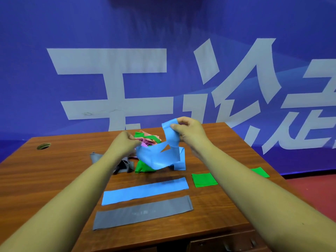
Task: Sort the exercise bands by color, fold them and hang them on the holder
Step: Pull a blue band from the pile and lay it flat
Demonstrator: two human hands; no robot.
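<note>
head view — right hand (190, 133) pinches blue band (154, 158), left hand (124, 143) seemingly too, fingertips hidden.

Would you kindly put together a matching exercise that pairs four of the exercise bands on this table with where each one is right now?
Things
1. loose blue band
2. flat grey band
3. folded green band
4. flat blue band

Places
A. nearest the front edge of the table
B. held by the left hand and right hand above the pile
C. to the right of the two flat bands
D. between the pile and the flat grey band

Pairs: 1-B, 2-A, 3-C, 4-D
</note>
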